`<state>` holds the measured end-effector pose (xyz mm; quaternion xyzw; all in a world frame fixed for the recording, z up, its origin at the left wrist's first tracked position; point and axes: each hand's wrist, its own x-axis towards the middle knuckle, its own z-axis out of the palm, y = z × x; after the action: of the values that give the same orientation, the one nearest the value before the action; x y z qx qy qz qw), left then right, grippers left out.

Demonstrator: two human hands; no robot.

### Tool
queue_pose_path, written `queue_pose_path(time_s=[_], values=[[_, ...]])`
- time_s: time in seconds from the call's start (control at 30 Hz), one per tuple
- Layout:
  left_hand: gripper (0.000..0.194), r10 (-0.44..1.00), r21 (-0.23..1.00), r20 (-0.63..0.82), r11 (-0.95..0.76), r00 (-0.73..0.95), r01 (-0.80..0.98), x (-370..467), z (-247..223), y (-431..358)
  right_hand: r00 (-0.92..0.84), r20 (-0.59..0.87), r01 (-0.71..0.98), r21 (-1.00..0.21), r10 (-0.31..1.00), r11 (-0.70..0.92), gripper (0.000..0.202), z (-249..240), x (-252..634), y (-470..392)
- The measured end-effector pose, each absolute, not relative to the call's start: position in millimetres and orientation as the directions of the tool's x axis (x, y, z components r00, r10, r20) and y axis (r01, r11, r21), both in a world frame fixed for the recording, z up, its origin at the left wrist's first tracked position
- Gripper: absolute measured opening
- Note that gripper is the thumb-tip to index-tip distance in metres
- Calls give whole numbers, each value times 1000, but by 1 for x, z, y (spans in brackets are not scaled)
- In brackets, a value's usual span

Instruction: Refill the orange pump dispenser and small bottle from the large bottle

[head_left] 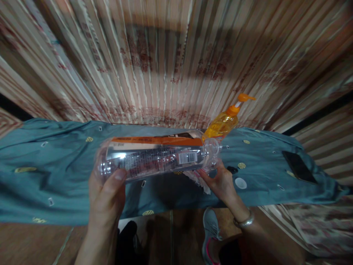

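A large clear plastic bottle (157, 156) with an orange and white label and a barcode lies sideways above the cloth-covered table. My left hand (109, 187) is wrapped round its base end at the left, thumb on top. My right hand (219, 180) is closed at the neck end, with a crumpled white and pink cloth (197, 178) under its fingers. Just behind the bottle's neck stands a tilted-looking pump bottle (222, 125) of yellow liquid with an orange pump. What is inside the clear bottle cannot be made out.
A teal patterned cloth (63, 165) covers the narrow table. A black phone (299, 167) lies at the right. Near my right hand are a white round disc (241, 183) and a small black object (232, 169). Striped curtains (165, 73) hang behind. Shoes show on the tiled floor.
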<state>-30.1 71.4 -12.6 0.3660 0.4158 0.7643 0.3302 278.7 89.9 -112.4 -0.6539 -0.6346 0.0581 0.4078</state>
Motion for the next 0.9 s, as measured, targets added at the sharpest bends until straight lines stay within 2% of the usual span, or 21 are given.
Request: queue_pose_path(time_s=[0.27, 0.6, 0.8, 0.9], values=[[61, 813, 880, 270, -426, -515, -211, -30, -12, 71, 189, 436, 790, -600, 880, 127, 78, -113, 279, 90], [70, 813, 881, 246, -414, -527, -228, -30, -11, 72, 192, 440, 783, -608, 877, 133, 74, -113, 279, 90], [59, 812, 881, 311, -441, -494, -169, -30, -13, 71, 192, 440, 781, -610, 877, 135, 80, -113, 280, 90], [61, 818, 885, 305, -432, -487, -171, -32, -13, 71, 186, 441, 781, -609, 878, 140, 80, -113, 280, 90]])
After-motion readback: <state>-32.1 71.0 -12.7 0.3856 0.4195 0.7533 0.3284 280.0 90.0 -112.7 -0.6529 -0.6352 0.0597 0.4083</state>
